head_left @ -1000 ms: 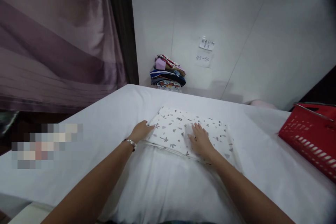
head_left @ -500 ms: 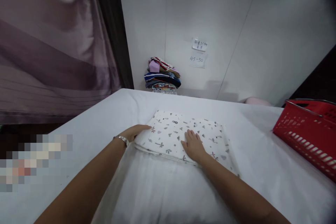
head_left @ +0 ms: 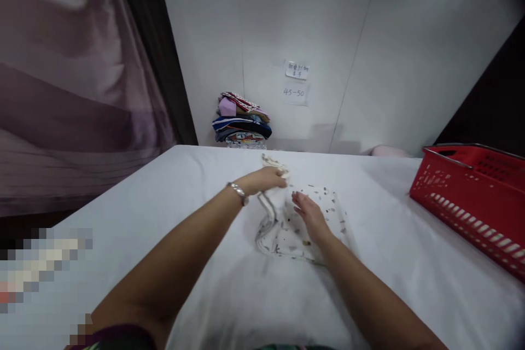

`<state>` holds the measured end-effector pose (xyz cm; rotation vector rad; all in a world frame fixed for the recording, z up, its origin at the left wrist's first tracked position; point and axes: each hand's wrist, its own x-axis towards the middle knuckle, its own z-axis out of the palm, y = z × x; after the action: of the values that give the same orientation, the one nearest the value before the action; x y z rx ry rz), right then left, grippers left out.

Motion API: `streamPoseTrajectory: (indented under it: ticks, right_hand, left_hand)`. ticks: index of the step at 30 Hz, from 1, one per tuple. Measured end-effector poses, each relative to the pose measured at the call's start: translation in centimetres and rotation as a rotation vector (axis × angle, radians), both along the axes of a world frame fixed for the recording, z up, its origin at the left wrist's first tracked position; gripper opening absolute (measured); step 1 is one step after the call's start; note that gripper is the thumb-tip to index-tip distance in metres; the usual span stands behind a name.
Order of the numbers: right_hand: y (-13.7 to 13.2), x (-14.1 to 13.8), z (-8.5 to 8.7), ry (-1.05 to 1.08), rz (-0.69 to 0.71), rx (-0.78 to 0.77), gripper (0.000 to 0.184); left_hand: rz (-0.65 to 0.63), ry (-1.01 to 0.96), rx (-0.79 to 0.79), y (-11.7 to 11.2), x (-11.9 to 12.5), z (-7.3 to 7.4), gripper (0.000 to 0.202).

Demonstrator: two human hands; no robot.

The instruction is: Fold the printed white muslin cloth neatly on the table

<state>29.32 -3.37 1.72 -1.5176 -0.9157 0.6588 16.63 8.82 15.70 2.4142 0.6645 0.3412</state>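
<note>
Left hand (head_left: 267,179) is closed on the left edge of the cloth (head_left: 287,236) and holds it up off the table (head_left: 172,219) — fingers curled tight, a bunch of fabric sticking out past the fist. Right hand (head_left: 310,217) lies open, fingers spread flat, pressing on the cloth's middle. We see the cloth mid-table, white with small dark prints, lifted on the left and flat on the right. Bracelet (head_left: 238,192) on the left wrist. Basket (head_left: 471,197) at the right edge, well apart. Pile of clothes (head_left: 241,123) sits against the back wall, below two notes (head_left: 296,82).

Risk as we judge it — the raised edge is bunched, not straight, so it could land creased or skewed. If the flat hand slides, the layers under it could shift too.
</note>
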Motion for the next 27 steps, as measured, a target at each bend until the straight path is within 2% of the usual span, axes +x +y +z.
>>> streamPoseTrajectory:
  ticks: [2,5,8,10,12,16,20,22,24,27]
  right_hand:
    - [-1.7,2.0,0.7,0.230,-0.008,0.092,0.059]
    - [-5.1,4.6,0.9,0.404,-0.016,0.082,0.060]
    - [-7.8,6.0,0.4,0.525,-0.009,0.000,0.052]
    - [-8.6,6.4,0.1,0.604,0.003,-0.043,0.048]
    - [-8.8,6.6,0.0,0.676,-0.002,-0.073,0.043]
    - [-8.4,7.1,0.2,0.770,-0.002,-0.137,0.030]
    - [-8.0,8.5,0.6,0.680,0.056,-0.103,0.020]
    - [-7.6,9.5,0.7,0.616,0.050,-0.121,0.019]
    - [-6.9,10.5,0.7,0.577,0.023,-0.174,0.017]
    - [-5.5,11.8,0.7,0.548,-0.015,-0.219,0.013]
  left_hand:
    - [-0.115,0.156,0.024,-3.3,3.8,-0.7,0.020]
    - [-0.140,0.263,0.037,-8.6,8.2,-3.8,0.027]
    - [-0.114,0.310,-0.015,-12.7,10.5,-7.3,0.033]
    - [-0.084,0.301,-0.019,-14.1,11.1,-8.9,0.039]
    - [-0.064,0.280,-0.030,-14.6,11.1,-9.5,0.040]
    - [-0.112,0.207,-0.126,-14.0,10.1,-9.3,0.035]
    - [-0.217,0.092,-0.284,-13.2,7.9,-9.4,0.045]
    - [-0.203,0.010,-0.196,-12.8,6.8,-9.9,0.042]
    - [-0.170,-0.069,0.007,-12.7,6.2,-10.6,0.034]
    - [-0.208,-0.108,0.229,-12.9,5.8,-11.8,0.028]
